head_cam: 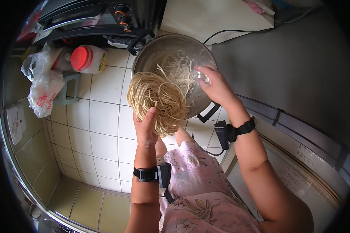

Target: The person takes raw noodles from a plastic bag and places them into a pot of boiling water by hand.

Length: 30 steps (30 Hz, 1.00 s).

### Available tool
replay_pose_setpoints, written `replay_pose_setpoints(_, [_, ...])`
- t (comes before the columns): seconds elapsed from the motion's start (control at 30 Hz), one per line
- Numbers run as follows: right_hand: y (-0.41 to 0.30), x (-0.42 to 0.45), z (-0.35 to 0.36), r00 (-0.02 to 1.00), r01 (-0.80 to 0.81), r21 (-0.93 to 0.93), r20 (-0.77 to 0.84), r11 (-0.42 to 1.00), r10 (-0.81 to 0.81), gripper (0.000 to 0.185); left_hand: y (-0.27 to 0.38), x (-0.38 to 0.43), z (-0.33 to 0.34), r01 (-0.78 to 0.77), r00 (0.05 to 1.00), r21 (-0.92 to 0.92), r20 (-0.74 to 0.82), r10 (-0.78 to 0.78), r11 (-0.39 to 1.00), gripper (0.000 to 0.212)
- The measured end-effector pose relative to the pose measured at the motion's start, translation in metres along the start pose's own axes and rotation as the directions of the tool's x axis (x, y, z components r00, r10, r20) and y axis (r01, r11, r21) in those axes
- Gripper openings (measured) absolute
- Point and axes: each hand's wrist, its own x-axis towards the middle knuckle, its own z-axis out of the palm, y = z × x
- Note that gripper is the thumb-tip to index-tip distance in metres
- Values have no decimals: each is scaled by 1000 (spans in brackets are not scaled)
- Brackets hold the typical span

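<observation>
My left hand [145,123] grips a thick coil of pale noodles [157,100] from below, thumb on top, at the near left rim of a large metal pot [202,100]. Inside the pot lie loose noodles [178,65], some of them strands reaching up towards the coil. My right hand [214,83] is over the pot's right side, its fingers apart and bent, with something small and shiny by the fingertips; whether it holds this I cannot tell. The pot has black handles, one [209,113] near my right wrist.
A black oven [84,21] stands beyond the pot at upper left. A jar with a red lid [81,58], plastic bags [45,87] and a pale stool [73,88] are at left on the tiled floor [103,116]. A grey surface [285,72] is at right.
</observation>
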Motion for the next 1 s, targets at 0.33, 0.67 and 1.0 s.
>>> replay_pose_setpoints(0.33, [-52,5,6,794,-382,585,604,715,-69,62,-4,11,7,137,984,-50,124,-130,989,40])
replay_pose_setpoints(0.67, [-28,6,15,893,-261,505,451,823,7,54,-12,35,11,18,985,251,159,-60,968,35])
replay_pose_setpoints(1.0, [-27,7,12,903,-278,386,417,879,103,55,-18,38,22,-104,993,387,99,71,916,34])
